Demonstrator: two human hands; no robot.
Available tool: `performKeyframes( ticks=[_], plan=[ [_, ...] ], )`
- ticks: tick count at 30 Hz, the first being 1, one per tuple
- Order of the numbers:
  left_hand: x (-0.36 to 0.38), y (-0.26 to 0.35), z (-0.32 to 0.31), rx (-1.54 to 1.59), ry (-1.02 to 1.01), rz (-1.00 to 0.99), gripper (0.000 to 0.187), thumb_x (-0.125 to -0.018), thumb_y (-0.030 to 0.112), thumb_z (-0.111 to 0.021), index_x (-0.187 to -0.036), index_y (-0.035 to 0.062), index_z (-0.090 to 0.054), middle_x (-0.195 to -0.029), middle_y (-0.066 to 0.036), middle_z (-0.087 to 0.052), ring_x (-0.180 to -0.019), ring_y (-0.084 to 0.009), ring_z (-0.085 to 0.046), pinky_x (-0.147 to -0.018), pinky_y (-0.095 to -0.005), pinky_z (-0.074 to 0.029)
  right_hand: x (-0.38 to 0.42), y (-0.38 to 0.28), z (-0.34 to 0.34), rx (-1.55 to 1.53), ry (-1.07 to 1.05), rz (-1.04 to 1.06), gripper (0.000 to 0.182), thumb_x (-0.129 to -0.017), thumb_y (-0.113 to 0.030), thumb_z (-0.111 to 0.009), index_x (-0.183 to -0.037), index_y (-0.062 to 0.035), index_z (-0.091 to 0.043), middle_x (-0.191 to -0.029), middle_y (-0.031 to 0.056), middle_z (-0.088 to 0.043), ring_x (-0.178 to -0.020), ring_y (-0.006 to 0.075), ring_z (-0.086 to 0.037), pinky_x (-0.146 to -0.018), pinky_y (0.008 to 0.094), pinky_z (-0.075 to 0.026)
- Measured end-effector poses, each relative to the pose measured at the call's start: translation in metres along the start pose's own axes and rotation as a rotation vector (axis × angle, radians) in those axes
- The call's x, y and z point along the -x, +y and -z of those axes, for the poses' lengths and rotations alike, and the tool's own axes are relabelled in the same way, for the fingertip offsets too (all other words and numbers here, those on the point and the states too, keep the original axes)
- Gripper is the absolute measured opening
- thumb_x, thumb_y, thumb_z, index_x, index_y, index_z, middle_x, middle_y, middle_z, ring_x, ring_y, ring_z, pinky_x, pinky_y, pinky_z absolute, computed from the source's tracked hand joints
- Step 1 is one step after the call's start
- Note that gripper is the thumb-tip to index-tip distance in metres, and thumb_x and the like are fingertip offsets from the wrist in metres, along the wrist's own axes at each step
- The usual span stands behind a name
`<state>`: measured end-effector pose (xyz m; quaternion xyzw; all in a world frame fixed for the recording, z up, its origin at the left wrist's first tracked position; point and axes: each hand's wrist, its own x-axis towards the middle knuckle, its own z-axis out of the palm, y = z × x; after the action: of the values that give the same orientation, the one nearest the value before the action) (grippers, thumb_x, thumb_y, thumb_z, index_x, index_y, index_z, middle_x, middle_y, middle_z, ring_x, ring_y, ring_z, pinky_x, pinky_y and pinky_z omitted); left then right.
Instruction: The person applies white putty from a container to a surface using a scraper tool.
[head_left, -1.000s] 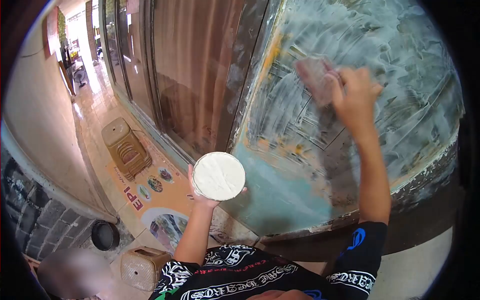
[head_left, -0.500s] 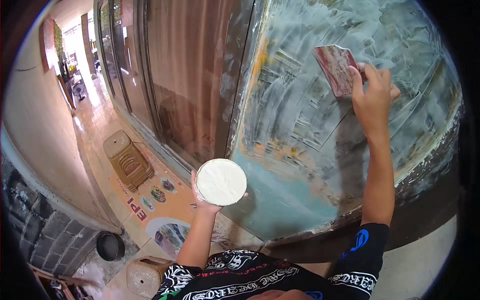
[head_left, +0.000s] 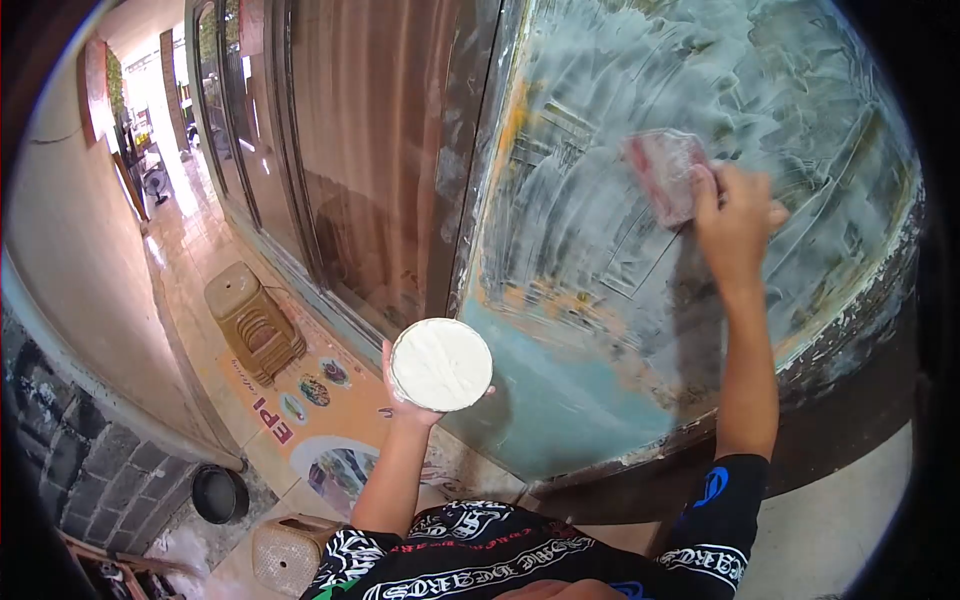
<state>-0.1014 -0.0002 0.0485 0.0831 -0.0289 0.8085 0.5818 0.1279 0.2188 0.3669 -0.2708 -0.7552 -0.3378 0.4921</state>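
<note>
- Right hand [head_left: 736, 215] grasping one reddish scraper [head_left: 660, 178], blurred, at one streaked panel [head_left: 580, 190].
- Left hand [head_left: 411, 411] cupping one tub [head_left: 445, 409] of white paste [head_left: 441, 362] from beneath; tub below-left of scraper.
- Floor [head_left: 190, 218]: one black basin [head_left: 219, 495], one orange banner [head_left: 352, 420].

Left of me, dark-framed curtained glass [head_left: 375, 130], shiny tiled floor [head_left: 188, 238], stacked brown stools [head_left: 262, 335] by an orange banner [head_left: 358, 402], grey block wall [head_left: 118, 462] — far off, a fan [head_left: 155, 184] near glaring daylight [head_left: 150, 82].
</note>
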Motion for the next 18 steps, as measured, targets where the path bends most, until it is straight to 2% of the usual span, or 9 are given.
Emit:
performKeyframes(
  ticks=[2,4,9,10,12,13,14,15,18],
  plan=[
    [0.002,0.0,-0.006,-0.01,-0.023,0.013,0.089,-0.088,0.078,-0.039,-0.15,0.0142,-0.044,-0.154,-0.02,-0.041,-0.133,-0.0574,-0.04,-0.093,-0.0898,-0.024,-0.003,0.005,0.01,-0.071,0.06,-0.061,0.015,-0.093,-0.03,-0.065,-0.093,-0.0153,-0.07,-0.092,0.0012,-0.067,-0.096,0.0242,-0.055,-0.084,0.048,-0.03],
    [0.003,0.0,-0.002,0.011,-0.043,0.017,0.089,-0.088,0.078,-0.039,-0.15,0.0143,-0.044,-0.154,-0.02,-0.041,-0.133,-0.0569,-0.04,-0.092,-0.09,-0.024,0.015,-0.003,0.02,-0.192,-0.016,-0.032,0.014,-0.092,-0.029,-0.066,-0.095,-0.0161,-0.071,-0.092,0.0001,-0.066,-0.096,0.0249,-0.054,-0.086,0.0467,-0.03],
    [0.004,0.0,0.0,0.022,0.03,-0.013,0.089,-0.088,0.078,-0.041,-0.15,0.0147,-0.044,-0.154,-0.02,-0.041,-0.134,-0.055,-0.041,-0.093,-0.0902,-0.023,0.137,-0.051,-0.034,-0.198,-0.571,0.283,0.018,-0.091,-0.031,-0.065,-0.089,-0.014,-0.068,-0.089,0.0018,-0.064,-0.1,0.0266,-0.054,-0.086,0.0579,-0.033],
    [0.003,0.0,-0.001,0.019,0.046,-0.019,0.088,-0.088,0.077,-0.041,-0.15,0.0149,-0.044,-0.154,-0.02,-0.041,-0.134,-0.0543,-0.041,-0.093,-0.09,-0.024,0.14,-0.048,-0.037,-0.196,-0.572,0.276,0.018,-0.091,-0.031,-0.065,-0.089,-0.014,-0.068,-0.089,0.0018,-0.064,-0.1,0.0266,-0.054,-0.086,0.0579,-0.033],
    [0.0,0.002,-0.003,-0.017,0.044,0.004,0.088,-0.087,0.077,-0.041,-0.15,0.0156,-0.044,-0.154,-0.019,-0.041,-0.134,-0.0542,-0.041,-0.094,-0.0896,-0.023,0.133,-0.036,-0.047,-0.05,-0.511,0.29,0.018,-0.091,-0.031,-0.063,-0.089,-0.0141,-0.068,-0.09,0.0012,-0.065,-0.101,0.027,-0.054,-0.085,0.0592,-0.033],
    [-0.001,0.002,-0.002,-0.002,0.03,0.009,0.088,-0.087,0.078,-0.041,-0.15,0.0156,-0.044,-0.154,-0.019,-0.041,-0.134,-0.0548,-0.041,-0.094,-0.0894,-0.023,0.103,-0.027,-0.033,-0.01,-0.48,0.211,0.017,-0.092,-0.03,-0.063,-0.089,-0.0142,-0.068,-0.091,0.0014,-0.066,-0.102,0.0257,-0.054,-0.085,0.0567,-0.033],
    [-0.002,0.001,-0.001,0.015,0.018,0.016,0.089,-0.087,0.078,-0.041,-0.15,0.0156,-0.044,-0.154,-0.02,-0.041,-0.134,-0.0553,-0.04,-0.095,-0.0892,-0.023,0.072,-0.015,-0.02,0.019,-0.332,0.151,0.018,-0.092,-0.031,-0.063,-0.09,-0.0143,-0.069,-0.091,0.0014,-0.066,-0.101,0.0249,-0.054,-0.086,0.0548,-0.033],
    [-0.002,0.0,-0.006,-0.075,-0.031,0.043,0.089,-0.086,0.079,-0.042,-0.148,0.0159,-0.046,-0.154,-0.017,-0.041,-0.135,-0.0506,-0.042,-0.097,-0.0876,-0.025,0.044,0.0,-0.008,0.049,-0.185,0.093,0.018,-0.093,-0.031,-0.063,-0.091,-0.0145,-0.07,-0.092,0.0015,-0.066,-0.1,0.0242,-0.055,-0.087,0.0528,-0.033],
    [-0.006,0.002,0.007,-0.088,0.058,-0.015,0.089,-0.087,0.078,-0.042,-0.148,0.014,-0.046,-0.153,-0.017,-0.043,-0.134,-0.0502,-0.043,-0.099,-0.0852,-0.026,-0.009,0.042,0.033,0.025,0.049,-0.087,0.017,-0.093,-0.031,-0.065,-0.097,-0.0154,-0.071,-0.093,0.0022,-0.065,-0.098,0.0232,-0.055,-0.089,0.0468,-0.031]
  ],
)
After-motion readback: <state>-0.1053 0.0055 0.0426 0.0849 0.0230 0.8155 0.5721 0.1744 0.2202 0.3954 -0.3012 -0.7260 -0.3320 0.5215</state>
